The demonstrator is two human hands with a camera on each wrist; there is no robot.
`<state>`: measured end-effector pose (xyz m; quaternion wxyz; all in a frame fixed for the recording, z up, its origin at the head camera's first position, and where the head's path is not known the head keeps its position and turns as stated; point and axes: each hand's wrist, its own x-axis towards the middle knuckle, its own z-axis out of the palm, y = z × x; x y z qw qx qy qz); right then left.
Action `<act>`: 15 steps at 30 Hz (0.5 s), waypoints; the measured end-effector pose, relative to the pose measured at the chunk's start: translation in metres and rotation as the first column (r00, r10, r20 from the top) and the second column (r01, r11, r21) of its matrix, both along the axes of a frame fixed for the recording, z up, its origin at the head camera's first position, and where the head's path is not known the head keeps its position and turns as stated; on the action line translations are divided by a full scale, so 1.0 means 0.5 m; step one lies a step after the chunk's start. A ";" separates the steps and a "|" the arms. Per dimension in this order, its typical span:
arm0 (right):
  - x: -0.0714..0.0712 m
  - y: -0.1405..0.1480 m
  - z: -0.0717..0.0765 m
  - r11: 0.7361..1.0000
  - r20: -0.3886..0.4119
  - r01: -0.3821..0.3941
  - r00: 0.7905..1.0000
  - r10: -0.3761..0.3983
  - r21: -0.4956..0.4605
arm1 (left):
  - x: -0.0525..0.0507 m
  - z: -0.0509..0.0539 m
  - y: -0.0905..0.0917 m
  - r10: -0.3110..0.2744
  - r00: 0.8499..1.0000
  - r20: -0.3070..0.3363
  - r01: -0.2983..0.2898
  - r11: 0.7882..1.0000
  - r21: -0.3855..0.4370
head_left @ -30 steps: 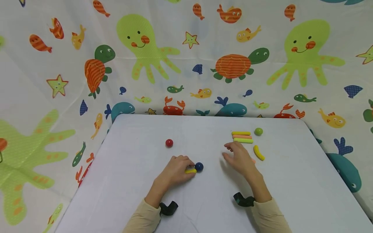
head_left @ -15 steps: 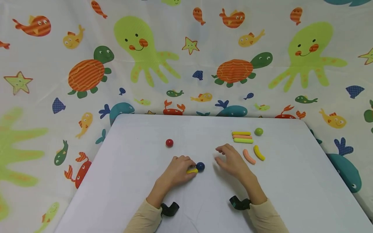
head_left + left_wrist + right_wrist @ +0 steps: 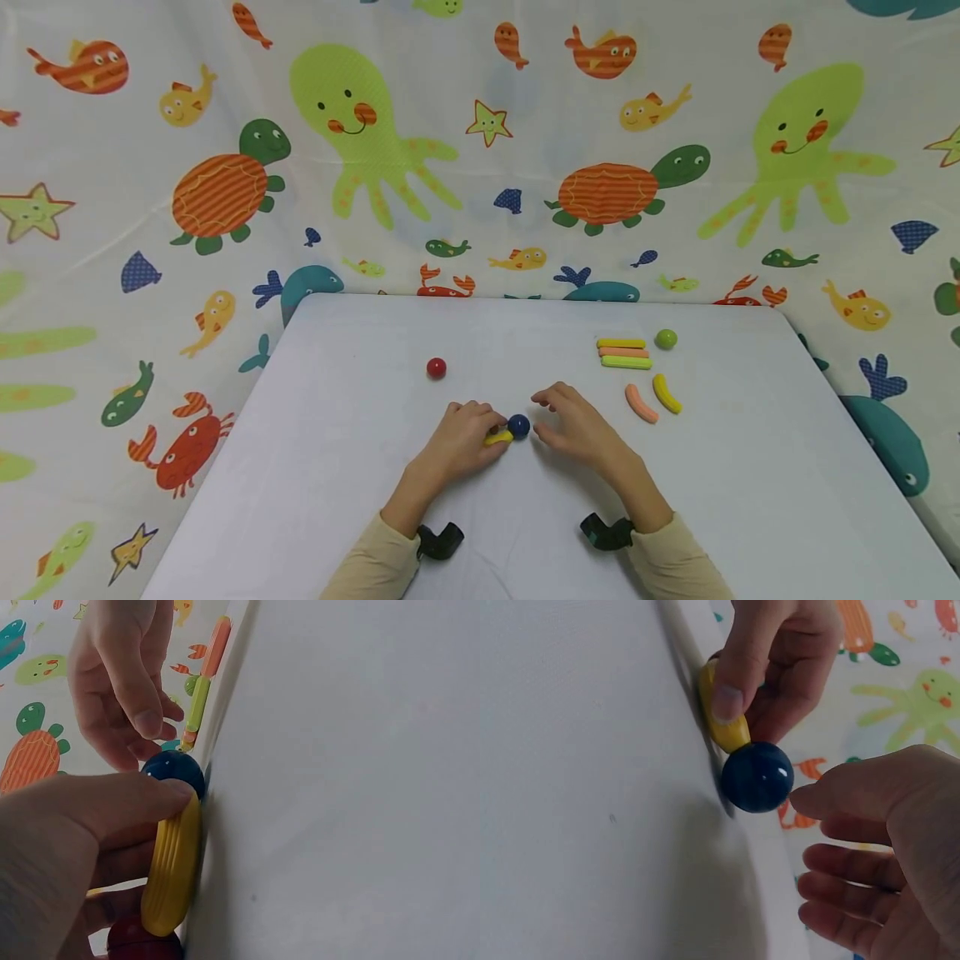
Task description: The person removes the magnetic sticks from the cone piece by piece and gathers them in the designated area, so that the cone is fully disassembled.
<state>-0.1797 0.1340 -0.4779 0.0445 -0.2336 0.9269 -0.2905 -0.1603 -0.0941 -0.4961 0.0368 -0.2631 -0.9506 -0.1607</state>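
Observation:
My left hand pinches a curved yellow stick between thumb and fingers, low over the white table. Grooves run along the yellow stick in the left wrist view. A shiny dark blue ball touches the stick's right end. My right hand is just to the right of the ball, fingers spread and loosely bent, holding nothing. In the right wrist view its thumb tip appears very near the blue ball; whether they touch I cannot tell.
A red ball lies behind my left hand. Farther right are straight sticks in yellow, orange and lime, a green ball, a curved pink stick and another curved yellow stick. A sea-animal curtain hangs behind the table.
My right hand has moved left, away from the curved pink stick and close to the blue ball. My left hand, yellow stick and blue ball have shifted slightly right.

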 end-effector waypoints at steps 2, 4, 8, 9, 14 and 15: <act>0.004 -0.001 -0.005 1.000 -0.005 -0.031 1.000 0.031 0.000 | 0.004 -0.003 0.003 0.003 1.000 -0.012 -0.003 1.000 0.005; 0.007 -0.001 -0.010 0.998 -0.024 -0.065 0.998 0.065 0.002 | 0.009 -0.005 0.006 0.005 1.000 -0.020 -0.005 1.000 0.009; 0.013 -0.003 -0.018 0.992 -0.067 -0.128 0.990 0.127 -0.005 | 0.015 -0.006 0.011 0.003 1.000 -0.015 -0.003 1.000 0.016; 0.014 -0.003 -0.019 0.990 -0.079 -0.139 0.987 0.139 -0.004 | 0.016 -0.006 0.012 0.000 1.000 -0.013 0.000 1.000 0.017; 0.020 -0.008 -0.024 0.985 -0.082 -0.170 0.982 0.169 -0.004 | 0.021 -0.003 0.017 -0.022 0.999 -0.022 0.023 1.000 0.011; 0.021 -0.009 -0.025 0.985 -0.078 -0.174 0.982 0.173 0.001 | 0.022 -0.003 0.017 -0.026 0.999 -0.030 0.027 1.000 0.007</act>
